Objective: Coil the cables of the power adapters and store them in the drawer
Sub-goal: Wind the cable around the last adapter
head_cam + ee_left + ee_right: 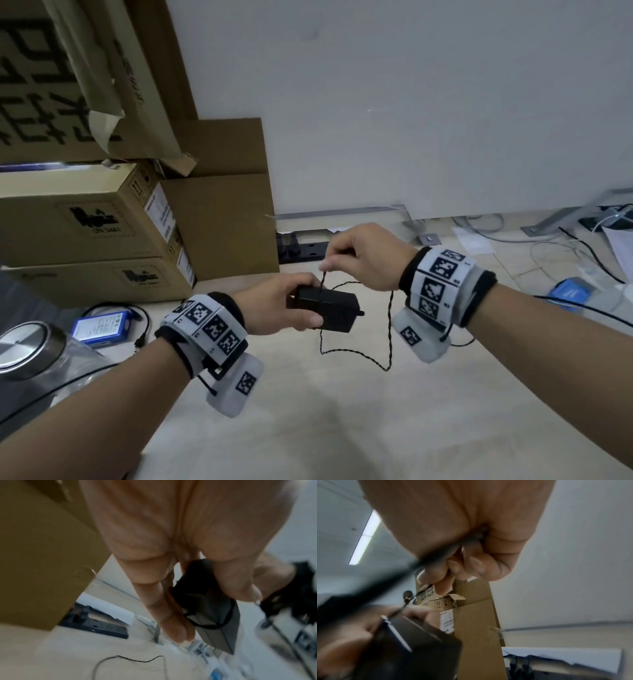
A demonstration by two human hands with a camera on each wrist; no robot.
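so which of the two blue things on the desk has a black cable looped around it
The blue pack at far left, beside the metal-lidded jar; a black cable curves round it. The blue one at far right shows no such loop.

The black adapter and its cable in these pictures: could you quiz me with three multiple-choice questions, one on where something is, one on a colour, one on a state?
1. Where is the black adapter?
A. In the left hand, above the table
B. Lying on the cardboard boxes
C. Inside a drawer

2. What colour is the flat battery pack lying left of the left wrist?
A. Red
B. Blue
C. Green

3. How is the cable now?
A. Fully coiled and tied
B. Cut in two
C. Partly wound, a long loop hanging loose

Answers:
1 A: the left hand grips the adapter over the table.
2 B: its casing is blue.
3 C: the right hand pinches the cable above the adapter, one turn crosses the body, and the rest hangs down.
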